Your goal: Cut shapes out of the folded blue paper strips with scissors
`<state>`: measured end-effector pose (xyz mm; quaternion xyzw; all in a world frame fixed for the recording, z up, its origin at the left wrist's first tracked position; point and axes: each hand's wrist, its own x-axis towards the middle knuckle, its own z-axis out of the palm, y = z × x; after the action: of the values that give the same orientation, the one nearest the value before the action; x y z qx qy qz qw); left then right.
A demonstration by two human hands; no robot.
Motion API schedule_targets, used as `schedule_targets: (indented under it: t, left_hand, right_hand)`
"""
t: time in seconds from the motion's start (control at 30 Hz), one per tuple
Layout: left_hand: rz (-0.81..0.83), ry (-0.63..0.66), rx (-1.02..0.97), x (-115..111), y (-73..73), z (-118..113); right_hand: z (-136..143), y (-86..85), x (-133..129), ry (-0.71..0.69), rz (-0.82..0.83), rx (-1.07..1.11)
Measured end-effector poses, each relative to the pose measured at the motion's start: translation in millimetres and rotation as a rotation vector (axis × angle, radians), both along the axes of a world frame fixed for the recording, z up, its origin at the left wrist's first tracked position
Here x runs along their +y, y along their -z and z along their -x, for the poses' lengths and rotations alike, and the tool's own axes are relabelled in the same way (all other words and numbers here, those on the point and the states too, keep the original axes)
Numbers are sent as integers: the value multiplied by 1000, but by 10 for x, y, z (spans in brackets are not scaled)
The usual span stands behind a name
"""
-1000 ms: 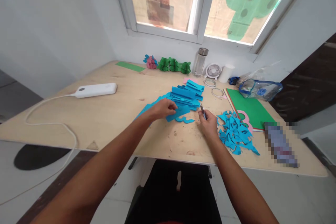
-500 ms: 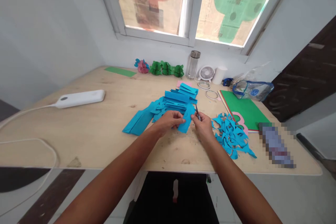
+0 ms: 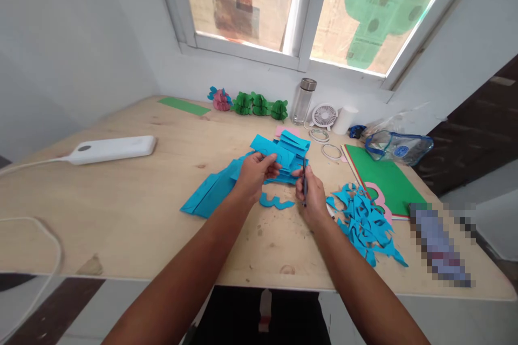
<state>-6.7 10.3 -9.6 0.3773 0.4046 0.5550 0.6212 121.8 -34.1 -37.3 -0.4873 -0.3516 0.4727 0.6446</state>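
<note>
My left hand (image 3: pixel 258 173) pinches a folded strip of blue paper (image 3: pixel 271 150) that has a curved outline drawn on it. It is held above a pile of folded blue papers (image 3: pixel 292 143). Dark scissors (image 3: pixel 305 178) are in my right hand (image 3: pixel 312 194), pointing away from me. Between my hands, a wavy-edged blue paper cutout (image 3: pixel 277 202) lies on the table. Larger blue paper pieces (image 3: pixel 209 190) are partly hidden behind my left wrist. To the right of my right hand, blue paper scraps (image 3: pixel 366 221) form a loose heap.
Green sheets (image 3: pixel 388 178), a pink paper cutout (image 3: pixel 378 194) and a clear pouch (image 3: pixel 400 148) are at the right. Tape rolls (image 3: pixel 332 151), a small fan (image 3: pixel 324 115), a glass bottle (image 3: pixel 304 102) and green paper decorations (image 3: pixel 259 104) stand behind. A white power strip (image 3: pixel 113 149) lies left.
My left hand has moved up and left and now holds a strip over the pile. A wavy cutout now shows on the table. The scissors have turned more upright, and the view has shifted slightly.
</note>
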Motion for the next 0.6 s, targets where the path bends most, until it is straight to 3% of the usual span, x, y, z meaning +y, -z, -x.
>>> schedule_targets:
  t: [0.13, 0.37, 0.6]
  left_hand:
    - [-12, -47, -82, -28, 7, -106]
    - [5, 53, -180, -125, 23, -120]
    - [-11, 18, -118, -156, 37, -121]
  right_hand:
    - [46, 69, -37, -36, 40, 60]
    - [161, 23, -94, -73, 0, 51]
    - [183, 50, -102, -115, -46, 41]
